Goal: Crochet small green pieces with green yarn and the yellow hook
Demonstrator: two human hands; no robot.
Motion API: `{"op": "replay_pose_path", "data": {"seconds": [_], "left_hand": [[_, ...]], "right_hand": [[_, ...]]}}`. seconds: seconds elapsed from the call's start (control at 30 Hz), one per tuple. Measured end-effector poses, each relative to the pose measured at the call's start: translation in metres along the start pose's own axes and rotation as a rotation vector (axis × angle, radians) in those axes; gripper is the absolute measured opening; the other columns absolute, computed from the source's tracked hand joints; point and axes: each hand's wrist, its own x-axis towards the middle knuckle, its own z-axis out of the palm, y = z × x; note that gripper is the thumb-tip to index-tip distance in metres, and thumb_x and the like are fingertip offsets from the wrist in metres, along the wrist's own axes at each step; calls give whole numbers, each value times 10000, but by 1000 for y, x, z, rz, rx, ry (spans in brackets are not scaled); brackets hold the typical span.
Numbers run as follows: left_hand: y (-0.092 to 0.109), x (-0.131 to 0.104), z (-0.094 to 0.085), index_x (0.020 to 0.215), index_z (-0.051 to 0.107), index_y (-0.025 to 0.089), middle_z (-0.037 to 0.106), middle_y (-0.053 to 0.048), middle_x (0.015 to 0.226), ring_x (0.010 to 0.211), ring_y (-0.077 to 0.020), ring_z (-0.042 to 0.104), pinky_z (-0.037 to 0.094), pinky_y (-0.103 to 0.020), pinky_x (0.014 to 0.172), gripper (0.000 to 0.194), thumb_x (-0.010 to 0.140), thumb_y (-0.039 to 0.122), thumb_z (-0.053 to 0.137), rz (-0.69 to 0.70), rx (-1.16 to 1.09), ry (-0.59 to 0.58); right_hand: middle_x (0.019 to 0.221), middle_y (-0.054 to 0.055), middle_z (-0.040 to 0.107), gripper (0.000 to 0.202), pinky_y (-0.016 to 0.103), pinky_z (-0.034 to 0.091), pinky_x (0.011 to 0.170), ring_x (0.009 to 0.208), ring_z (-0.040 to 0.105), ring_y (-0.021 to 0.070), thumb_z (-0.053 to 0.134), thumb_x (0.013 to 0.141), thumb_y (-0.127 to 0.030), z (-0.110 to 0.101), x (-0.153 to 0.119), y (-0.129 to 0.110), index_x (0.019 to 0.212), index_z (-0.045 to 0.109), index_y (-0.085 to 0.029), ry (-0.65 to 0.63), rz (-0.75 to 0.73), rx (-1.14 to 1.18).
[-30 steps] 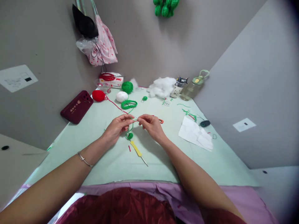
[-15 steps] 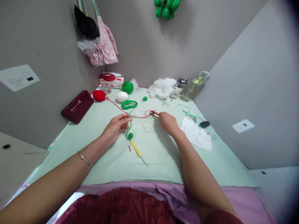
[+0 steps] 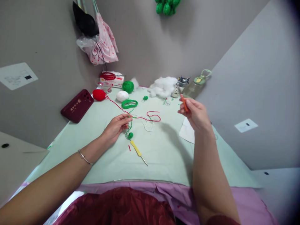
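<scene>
My left hand [image 3: 117, 125] is closed in a pinch on strands of yarn [image 3: 134, 117], green and red, above the table. The red strand [image 3: 153, 120] curls loosely to the right of the fingers, over a thin white strand [image 3: 148, 126]. Green yarn hangs below that hand to a small green crocheted ball [image 3: 130, 135]. Just under it lies a crochet hook [image 3: 136, 148] with a yellow handle. My right hand [image 3: 194, 113], raised at the right, grips a slim orange-red tool [image 3: 184, 102], whose exact kind I cannot make out.
Red [image 3: 99, 95], white [image 3: 122, 96] and green [image 3: 127, 87] yarn balls stand at the back left, near a dark red phone [image 3: 77, 106]. White stuffing [image 3: 163, 87], a pen cup [image 3: 176, 91] and a water bottle [image 3: 194, 89] line the back. White paper [image 3: 187, 131] lies partly behind my right arm.
My right hand has moved right and up, away from the yarn, carrying the orange-red tool. The red strand's loose end now lies on the table. My left hand has stayed in place.
</scene>
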Motion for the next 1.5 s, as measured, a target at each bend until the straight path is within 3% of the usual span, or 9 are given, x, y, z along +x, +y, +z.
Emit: {"op": "replay_pose_path", "data": {"seconds": [0.1, 0.23, 0.4, 0.5, 0.63, 0.73, 1.2, 1.33, 1.5], "left_hand": [[1, -1, 1, 884, 758, 128, 644, 30, 723, 528, -36, 553, 528, -145, 558, 261, 675, 171, 908, -6, 3, -2], [3, -2, 1, 889, 757, 124, 655, 25, 713, 529, -44, 576, 539, -146, 558, 246, 688, 153, 897, -5, -10, 4], [3, -1, -1, 880, 754, 124, 681, 14, 750, 556, -45, 592, 552, -134, 572, 222, 700, 131, 883, 28, -58, 24], [3, 0, -3, 873, 755, 122, 691, 9, 783, 569, -39, 597, 554, -123, 574, 211, 700, 118, 876, 42, -86, 29], [3, 0, -3, 881, 760, 119, 685, 6, 773, 568, -45, 596, 558, -130, 573, 216, 697, 121, 874, 44, -102, 28], [4, 0, -2, 875, 757, 127, 672, 12, 772, 580, -47, 581, 556, -139, 582, 219, 694, 141, 880, 75, -111, 44], [0, -6, 2, 920, 772, 147, 698, 3, 806, 628, -74, 570, 502, -200, 638, 363, 633, 281, 951, 114, 7, 29], [1, -6, 2, 899, 765, 157, 689, 5, 830, 642, -74, 559, 498, -213, 659, 366, 623, 308, 952, 111, 23, 29], [1, -6, 4, 890, 759, 168, 685, 9, 844, 660, -82, 551, 488, -226, 672, 363, 623, 323, 951, 114, 42, 23]], "right_hand": [[775, 14, 656, 383, 306, 531, 624, 573, 529, 95, 793, 794, -576, 30, -7, 5, 886, 718, -212, -206, 128, 192], [602, -59, 470, 449, 254, 393, 495, 490, 333, 73, 798, 780, -583, 72, -20, 18, 979, 767, -183, -421, 246, 341], [842, 25, 691, 456, 284, 519, 653, 670, 577, 125, 874, 659, -467, 102, -36, 23, 1011, 735, -212, -548, 302, 416], [848, 36, 695, 384, 278, 490, 643, 662, 560, 124, 801, 714, -495, 110, -43, 24, 937, 693, -201, -576, 302, 389], [671, -44, 502, 460, 246, 327, 560, 558, 354, 87, 613, 886, -626, 115, -46, 28, 985, 707, -187, -573, 246, 266], [643, -64, 403, 535, 255, 248, 555, 573, 312, 93, 625, 885, -670, 114, -46, 34, 1026, 746, -168, -583, 193, 140], [560, -71, 331, 589, 269, 247, 547, 537, 295, 105, 549, 897, -724, 125, -52, 37, 824, 739, -171, -532, 84, -99], [612, -32, 441, 547, 287, 361, 583, 595, 428, 150, 535, 910, -693, 120, -43, 46, 863, 722, -180, -368, 35, -132], [1099, 121, 671, 350, 389, 503, 892, 1049, 594, 267, 702, 854, -501, 118, -44, 46, 1053, 727, -214, -195, -101, -141]]}}
